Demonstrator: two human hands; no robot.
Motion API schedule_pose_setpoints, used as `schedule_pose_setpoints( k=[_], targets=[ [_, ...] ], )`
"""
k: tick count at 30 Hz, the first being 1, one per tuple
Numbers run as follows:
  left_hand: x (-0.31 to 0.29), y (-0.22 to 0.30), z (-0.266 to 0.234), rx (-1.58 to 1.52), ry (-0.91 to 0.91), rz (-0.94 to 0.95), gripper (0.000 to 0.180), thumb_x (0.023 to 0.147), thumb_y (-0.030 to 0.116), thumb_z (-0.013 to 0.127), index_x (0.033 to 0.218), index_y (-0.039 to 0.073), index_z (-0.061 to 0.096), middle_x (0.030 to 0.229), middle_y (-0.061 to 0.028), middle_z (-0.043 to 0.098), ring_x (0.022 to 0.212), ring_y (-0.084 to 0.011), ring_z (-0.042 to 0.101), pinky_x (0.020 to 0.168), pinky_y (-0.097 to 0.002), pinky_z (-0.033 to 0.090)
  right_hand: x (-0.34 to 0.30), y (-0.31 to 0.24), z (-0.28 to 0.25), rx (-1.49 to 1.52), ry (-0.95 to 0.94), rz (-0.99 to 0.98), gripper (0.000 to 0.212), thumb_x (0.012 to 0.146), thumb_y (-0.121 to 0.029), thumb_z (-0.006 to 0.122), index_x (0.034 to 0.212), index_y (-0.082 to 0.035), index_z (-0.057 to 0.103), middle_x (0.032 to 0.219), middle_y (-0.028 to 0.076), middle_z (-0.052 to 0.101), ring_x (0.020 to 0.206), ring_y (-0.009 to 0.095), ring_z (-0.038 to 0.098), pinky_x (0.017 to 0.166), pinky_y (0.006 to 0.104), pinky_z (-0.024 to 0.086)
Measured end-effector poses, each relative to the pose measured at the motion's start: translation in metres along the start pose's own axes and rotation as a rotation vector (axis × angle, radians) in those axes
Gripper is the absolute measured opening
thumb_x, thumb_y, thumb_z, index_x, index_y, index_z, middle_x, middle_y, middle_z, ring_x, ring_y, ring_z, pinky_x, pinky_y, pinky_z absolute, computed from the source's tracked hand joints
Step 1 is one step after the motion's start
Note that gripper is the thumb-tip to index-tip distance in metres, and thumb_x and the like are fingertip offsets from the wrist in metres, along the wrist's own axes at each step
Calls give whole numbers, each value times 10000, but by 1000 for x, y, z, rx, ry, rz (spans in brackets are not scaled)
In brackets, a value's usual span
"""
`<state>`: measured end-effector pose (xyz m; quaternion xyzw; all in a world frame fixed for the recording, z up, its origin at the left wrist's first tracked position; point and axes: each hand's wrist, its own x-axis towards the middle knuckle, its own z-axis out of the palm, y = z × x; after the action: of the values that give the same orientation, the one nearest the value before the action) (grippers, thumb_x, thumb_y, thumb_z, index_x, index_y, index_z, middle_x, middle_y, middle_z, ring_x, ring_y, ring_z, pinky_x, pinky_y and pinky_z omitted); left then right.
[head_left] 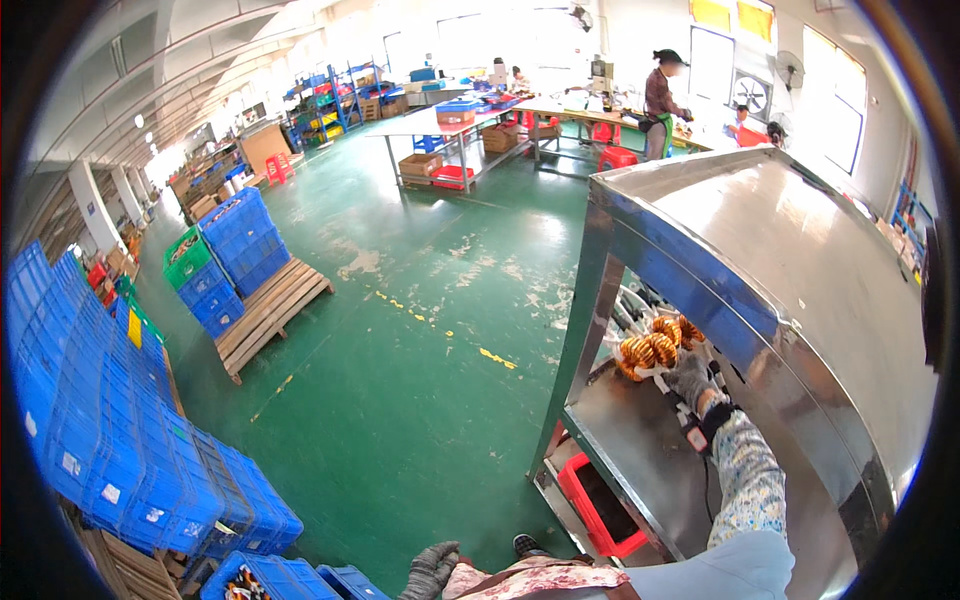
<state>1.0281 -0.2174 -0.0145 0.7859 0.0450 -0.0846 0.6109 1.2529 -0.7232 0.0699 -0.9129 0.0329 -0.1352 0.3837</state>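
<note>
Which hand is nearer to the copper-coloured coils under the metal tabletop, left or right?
Right. The right hand is right at the copper-coloured coils, under the metal tabletop; the left hand is farther away, at the picture's bottom edge.

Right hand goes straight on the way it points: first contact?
The copper-coloured coils on the metal shelf. The gloved right hand looks right up against them, perhaps already touching; depth under the tabletop is hard to judge.

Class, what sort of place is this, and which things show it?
Probably a factory workshop: blue crates stand stacked on the left, work tables stand farther back, and copper-coloured coils are at the gloved right hand.
</note>
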Motion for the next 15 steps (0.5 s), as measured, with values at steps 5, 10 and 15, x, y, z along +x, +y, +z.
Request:
schedule_pose_setpoints(
  k=[5,10,15],
  targets=[
    [1,-17,-18,295,-91,-23,271,809,243,578,1019,76,611,977,-147,614,894,-289,591,790,-370,460,-51,-75,-19,99,-73,125,377,618,-127,705,958,-6,594,867,92,645,819,166,604,722,284,469],
    [3,-8,-12,303,-145,126,232,816,186,567,1008,64,612,927,-118,629,868,-240,601,772,-339,468,-113,-123,-50,193,170,-49,356,623,-86,715,941,1,581,912,73,636,831,153,604,743,264,473],
    [-12,-12,-15,243,-272,133,242,828,205,564,1027,72,606,925,-100,631,854,-208,602,768,-313,472,-212,-165,-75,45,270,86,393,679,-90,688,1033,20,556,977,89,631,885,154,590,768,277,469]
  ],
)
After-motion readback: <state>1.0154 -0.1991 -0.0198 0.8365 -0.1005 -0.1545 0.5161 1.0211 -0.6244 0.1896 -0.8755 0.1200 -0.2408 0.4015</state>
